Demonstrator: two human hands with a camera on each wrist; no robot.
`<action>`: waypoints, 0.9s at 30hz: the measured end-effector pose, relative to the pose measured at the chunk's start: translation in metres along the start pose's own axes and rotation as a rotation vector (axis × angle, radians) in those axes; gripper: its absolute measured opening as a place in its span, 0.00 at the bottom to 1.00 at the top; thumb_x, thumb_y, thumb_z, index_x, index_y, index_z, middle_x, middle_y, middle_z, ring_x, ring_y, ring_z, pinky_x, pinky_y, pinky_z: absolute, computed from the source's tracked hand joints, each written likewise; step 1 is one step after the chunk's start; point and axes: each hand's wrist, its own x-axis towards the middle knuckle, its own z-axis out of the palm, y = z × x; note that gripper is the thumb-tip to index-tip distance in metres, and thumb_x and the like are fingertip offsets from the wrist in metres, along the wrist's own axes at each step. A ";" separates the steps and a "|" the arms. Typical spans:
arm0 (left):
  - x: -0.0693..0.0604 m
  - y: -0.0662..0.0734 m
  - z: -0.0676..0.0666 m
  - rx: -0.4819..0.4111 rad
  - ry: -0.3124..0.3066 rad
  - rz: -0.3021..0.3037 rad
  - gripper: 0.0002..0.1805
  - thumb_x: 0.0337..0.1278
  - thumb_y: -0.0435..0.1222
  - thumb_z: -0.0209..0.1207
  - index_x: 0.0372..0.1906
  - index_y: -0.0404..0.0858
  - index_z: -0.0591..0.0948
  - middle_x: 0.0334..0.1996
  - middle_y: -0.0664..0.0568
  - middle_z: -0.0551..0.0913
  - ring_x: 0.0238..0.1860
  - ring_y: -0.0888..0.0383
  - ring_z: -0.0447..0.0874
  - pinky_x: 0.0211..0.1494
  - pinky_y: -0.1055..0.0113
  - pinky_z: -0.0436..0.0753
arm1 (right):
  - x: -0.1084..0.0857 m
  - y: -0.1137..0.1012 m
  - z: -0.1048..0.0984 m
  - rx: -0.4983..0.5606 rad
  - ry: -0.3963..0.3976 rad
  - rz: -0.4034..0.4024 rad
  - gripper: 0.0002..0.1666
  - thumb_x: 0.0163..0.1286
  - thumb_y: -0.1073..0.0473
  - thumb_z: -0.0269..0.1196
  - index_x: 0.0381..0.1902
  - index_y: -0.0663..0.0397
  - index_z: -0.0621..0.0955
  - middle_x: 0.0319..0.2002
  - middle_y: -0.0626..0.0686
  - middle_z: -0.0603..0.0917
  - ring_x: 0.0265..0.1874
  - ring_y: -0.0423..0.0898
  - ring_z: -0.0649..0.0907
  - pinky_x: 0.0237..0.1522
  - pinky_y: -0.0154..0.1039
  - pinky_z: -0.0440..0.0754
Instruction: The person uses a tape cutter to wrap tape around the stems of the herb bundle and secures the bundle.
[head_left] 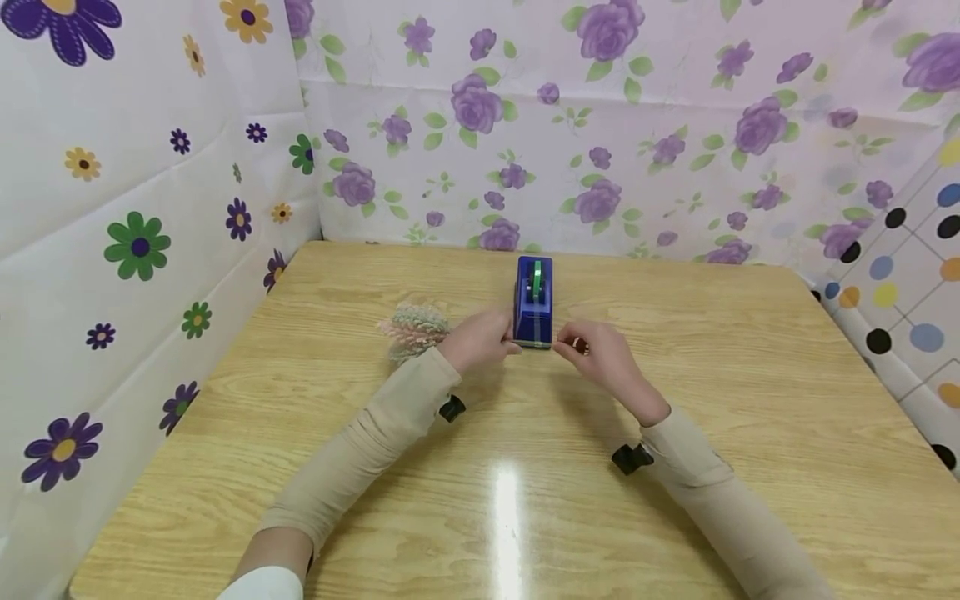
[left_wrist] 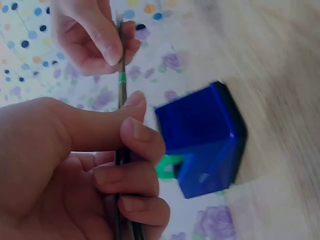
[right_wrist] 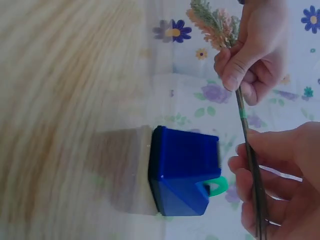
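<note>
My left hand (head_left: pixel 480 340) grips the thin dark stems (right_wrist: pixel 238 100) of a small bunch of pink and pale green flowers (head_left: pixel 416 333), just below the blossoms. My right hand (head_left: pixel 600 354) pinches the same stems farther along, between thumb and curled fingers. Between the two hands a band of green tape (right_wrist: pixel 243 114) goes round the stems. Beyond them stands a blue tape dispenser (head_left: pixel 534 321) with a green roll (head_left: pixel 537 279), near the hands in the head view. In the left wrist view the dispenser (left_wrist: pixel 200 135) shows to the right of the stems.
The wooden table (head_left: pixel 675 517) reaches from the front to the back wall. A flower-print cloth (head_left: pixel 660 100) hangs behind it, with patterned sheets at the left (head_left: pixel 150 333) and right (head_left: pixel 907 283). Light reflects on the tabletop near the front.
</note>
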 end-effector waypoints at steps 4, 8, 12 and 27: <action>-0.013 0.007 -0.001 0.036 -0.003 0.027 0.14 0.66 0.39 0.59 0.50 0.34 0.80 0.38 0.46 0.87 0.39 0.54 0.85 0.46 0.61 0.81 | -0.006 -0.006 -0.007 0.008 -0.092 0.016 0.07 0.69 0.58 0.62 0.32 0.53 0.82 0.27 0.50 0.83 0.23 0.40 0.77 0.28 0.34 0.74; -0.018 0.010 -0.004 0.067 0.013 0.044 0.15 0.72 0.42 0.51 0.34 0.37 0.79 0.24 0.51 0.79 0.23 0.60 0.73 0.31 0.68 0.73 | -0.005 -0.007 -0.009 0.045 -0.185 0.061 0.11 0.74 0.57 0.56 0.34 0.56 0.78 0.24 0.51 0.80 0.19 0.40 0.73 0.25 0.34 0.71; -0.016 0.010 -0.004 0.076 0.015 0.014 0.19 0.75 0.42 0.46 0.32 0.37 0.82 0.28 0.49 0.83 0.21 0.61 0.71 0.31 0.68 0.72 | -0.004 -0.005 -0.007 0.070 -0.228 0.086 0.16 0.78 0.57 0.50 0.37 0.60 0.81 0.20 0.52 0.75 0.16 0.41 0.67 0.24 0.35 0.66; -0.013 0.007 -0.008 0.123 -0.023 0.022 0.15 0.69 0.43 0.55 0.34 0.35 0.81 0.23 0.53 0.78 0.21 0.61 0.69 0.27 0.70 0.68 | -0.004 0.002 -0.002 0.065 -0.139 0.053 0.12 0.73 0.58 0.57 0.36 0.61 0.83 0.26 0.57 0.82 0.19 0.40 0.71 0.24 0.34 0.68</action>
